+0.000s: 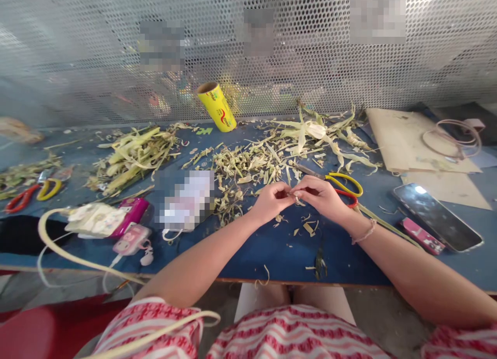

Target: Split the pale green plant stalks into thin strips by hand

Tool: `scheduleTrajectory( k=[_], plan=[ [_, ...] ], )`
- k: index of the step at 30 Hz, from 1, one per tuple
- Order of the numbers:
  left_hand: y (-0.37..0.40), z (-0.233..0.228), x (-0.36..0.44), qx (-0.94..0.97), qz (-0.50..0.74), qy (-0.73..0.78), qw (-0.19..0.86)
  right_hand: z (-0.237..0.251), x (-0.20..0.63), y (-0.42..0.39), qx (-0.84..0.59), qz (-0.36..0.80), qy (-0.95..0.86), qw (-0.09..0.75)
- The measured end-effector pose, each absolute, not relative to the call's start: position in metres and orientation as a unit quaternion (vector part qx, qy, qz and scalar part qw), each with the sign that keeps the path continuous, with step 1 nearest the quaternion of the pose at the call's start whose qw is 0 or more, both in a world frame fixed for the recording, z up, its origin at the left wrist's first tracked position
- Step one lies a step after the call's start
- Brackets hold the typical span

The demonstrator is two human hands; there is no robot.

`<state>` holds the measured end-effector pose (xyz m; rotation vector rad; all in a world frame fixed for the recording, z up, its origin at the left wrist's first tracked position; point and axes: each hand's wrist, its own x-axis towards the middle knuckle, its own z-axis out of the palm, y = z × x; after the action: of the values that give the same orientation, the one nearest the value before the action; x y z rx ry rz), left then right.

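A thin strip of dried leaf [294, 195] sits pinched between both hands, left hand [272, 201] and right hand [324, 197] fingertips closed on it above the blue table [272, 245]; the working looks mid-way; scissors [344, 185] lie just beyond; any further move calls for a fine, steady pinch.

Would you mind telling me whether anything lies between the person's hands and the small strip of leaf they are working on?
Nothing visible does. The left hand and right hand meet fingertip to fingertip over the blue table, both pinching the small strip directly. The scissors lie just behind the right hand, not between.
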<state>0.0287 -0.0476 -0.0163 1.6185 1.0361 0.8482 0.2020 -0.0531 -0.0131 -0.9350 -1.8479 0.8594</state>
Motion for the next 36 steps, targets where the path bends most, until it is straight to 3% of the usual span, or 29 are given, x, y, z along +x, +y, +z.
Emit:
scheduleTrajectory(
  k=[6,14,27,36],
  plan=[
    [-0.0504,-0.0151,0.0303,0.680,0.355,0.411,0.493,-0.0238,0.1953,-0.0524,-0.391,0.351,-0.696,0.489],
    [-0.0516,-0.0164,0.0313,0.701,0.360,0.414,0.456,-0.0196,0.1944,-0.0529,-0.444,0.332,-0.725,0.409],
    [-0.0528,-0.0157,0.0307,0.640,0.372,0.384,0.553,-0.0209,0.1920,-0.0532,-0.448,0.299,-0.728,0.425],
    [-0.0516,-0.0158,0.0315,0.655,0.369,0.400,0.525,-0.0236,0.1926,-0.0525,-0.456,0.310,-0.703,0.449]
  ],
)
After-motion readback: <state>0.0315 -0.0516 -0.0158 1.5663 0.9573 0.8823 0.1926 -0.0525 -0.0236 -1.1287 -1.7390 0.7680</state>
